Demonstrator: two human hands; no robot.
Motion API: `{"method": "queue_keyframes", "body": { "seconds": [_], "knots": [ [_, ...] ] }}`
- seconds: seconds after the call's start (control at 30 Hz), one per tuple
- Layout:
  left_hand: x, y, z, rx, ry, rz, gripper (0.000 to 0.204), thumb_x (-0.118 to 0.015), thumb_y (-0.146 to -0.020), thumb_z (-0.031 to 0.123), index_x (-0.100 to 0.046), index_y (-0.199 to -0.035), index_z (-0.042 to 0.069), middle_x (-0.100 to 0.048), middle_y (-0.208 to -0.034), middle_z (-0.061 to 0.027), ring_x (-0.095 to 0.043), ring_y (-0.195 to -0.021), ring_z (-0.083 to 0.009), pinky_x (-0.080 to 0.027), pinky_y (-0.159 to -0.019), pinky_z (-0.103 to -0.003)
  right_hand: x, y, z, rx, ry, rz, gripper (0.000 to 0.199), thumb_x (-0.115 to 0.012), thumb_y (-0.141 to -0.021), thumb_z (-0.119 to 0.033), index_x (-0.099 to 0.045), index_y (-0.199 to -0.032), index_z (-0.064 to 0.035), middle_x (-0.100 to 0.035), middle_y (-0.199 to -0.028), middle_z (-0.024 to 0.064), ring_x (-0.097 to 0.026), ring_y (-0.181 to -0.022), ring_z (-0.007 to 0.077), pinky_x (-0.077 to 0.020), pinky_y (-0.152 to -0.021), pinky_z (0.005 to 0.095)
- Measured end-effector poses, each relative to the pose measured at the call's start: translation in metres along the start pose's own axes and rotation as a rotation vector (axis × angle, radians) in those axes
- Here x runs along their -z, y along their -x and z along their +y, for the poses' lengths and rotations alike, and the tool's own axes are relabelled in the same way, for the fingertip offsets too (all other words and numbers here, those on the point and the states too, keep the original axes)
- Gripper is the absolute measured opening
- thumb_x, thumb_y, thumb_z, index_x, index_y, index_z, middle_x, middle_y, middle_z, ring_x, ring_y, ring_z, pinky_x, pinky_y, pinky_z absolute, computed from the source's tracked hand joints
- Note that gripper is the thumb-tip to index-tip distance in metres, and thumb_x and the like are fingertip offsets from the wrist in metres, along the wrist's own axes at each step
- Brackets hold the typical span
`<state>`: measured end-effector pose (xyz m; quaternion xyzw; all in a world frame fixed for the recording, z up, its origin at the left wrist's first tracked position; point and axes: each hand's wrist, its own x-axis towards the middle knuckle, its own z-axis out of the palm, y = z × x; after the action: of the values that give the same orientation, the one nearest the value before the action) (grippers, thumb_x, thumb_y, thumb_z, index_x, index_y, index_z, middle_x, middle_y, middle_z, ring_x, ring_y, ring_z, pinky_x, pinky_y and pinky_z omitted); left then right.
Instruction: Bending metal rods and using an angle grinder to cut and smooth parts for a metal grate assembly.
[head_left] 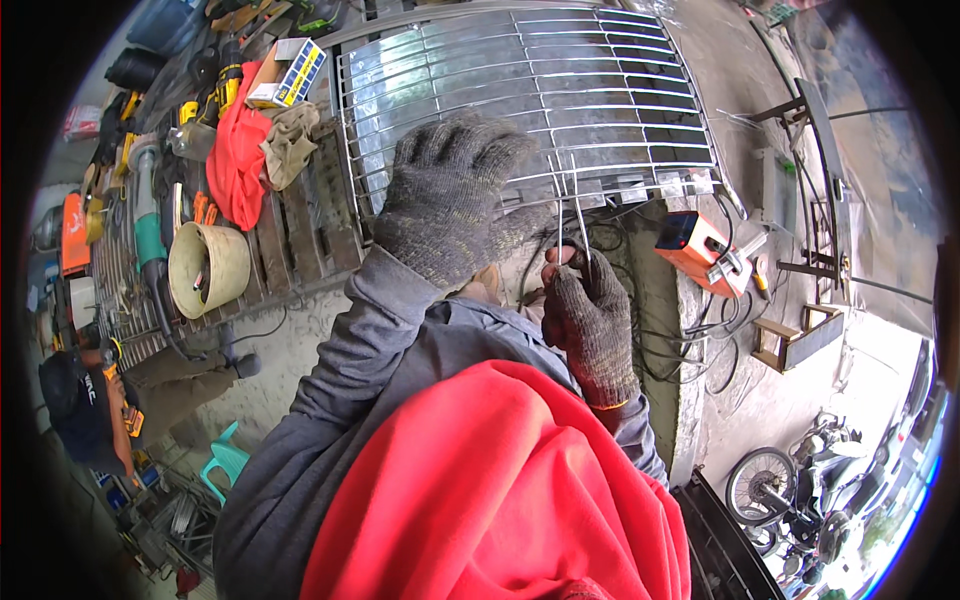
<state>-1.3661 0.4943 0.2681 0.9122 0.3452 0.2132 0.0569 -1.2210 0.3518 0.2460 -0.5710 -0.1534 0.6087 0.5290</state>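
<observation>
A metal grille [530, 100] of polished horizontal bars fills the upper centre of the frame, its long axis running left to right, with the bars bending toward the rim. Its lower edge lies just above the two gloved hands.

The left hand [450, 195], in a dark knitted glove, sits at centre frame, resting over the lower left part of the grille. Its fingers are curled and point toward the top of the frame; whether they grip a bar or only press on it cannot be told.

The right hand [590, 315], also gloved, is just below and to the right of the left one. It is closed in a pinch around thin metal rods [577, 205], which stand nearly vertical in the picture, their long axis running from the fingertips up to the grille's lower bars, where their upper ends cross the bottom rails.

A red cloth [500, 490] covers the lower centre, between the grey sleeves.

To the right of the hands, an orange welding machine [700, 250] sits among black cables. On the left, a wooden pallet holds a cream bucket [208, 265], a red rag [237, 150], a green angle grinder [150, 235] and a small box [288, 72]. A motorcycle [800, 490] stands at lower right, and another person [85, 400] crouches at lower left.
</observation>
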Motion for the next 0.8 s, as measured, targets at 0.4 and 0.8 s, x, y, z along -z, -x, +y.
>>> {"method": "queue_keyframes", "body": {
  "seconds": [0.4,0.8],
  "knots": [
    [0.007,0.04,0.044,0.397,1.141,-0.297,0.009,-0.062,-0.096,0.009,-0.06,-0.101,0.001,-0.063,-0.091,-0.009,-0.062,-0.084,-0.0171,-0.051,-0.08,-0.032,0.007,-0.005,-0.009,-0.034,-0.031,-0.145,0.019,-0.059,-0.099,-0.02,-0.058,-0.11,-0.0039,-0.061,-0.068,0.0016,-0.052,-0.05,0.008,-0.0376,-0.045,0.0217],
    [-0.027,0.029,0.093,0.86,1.355,-0.202,0.024,-0.057,-0.1,0.018,-0.057,-0.119,0.002,-0.059,-0.098,-0.003,-0.057,-0.093,-0.0108,-0.047,-0.086,-0.029,0.062,-0.024,-0.012,0.059,0.361,-0.623,0.057,-0.072,-0.085,-0.023,-0.052,-0.136,-0.0077,-0.064,-0.105,0.0097,-0.058,-0.078,0.0243,-0.044,-0.084,0.0413]
  ]
}}
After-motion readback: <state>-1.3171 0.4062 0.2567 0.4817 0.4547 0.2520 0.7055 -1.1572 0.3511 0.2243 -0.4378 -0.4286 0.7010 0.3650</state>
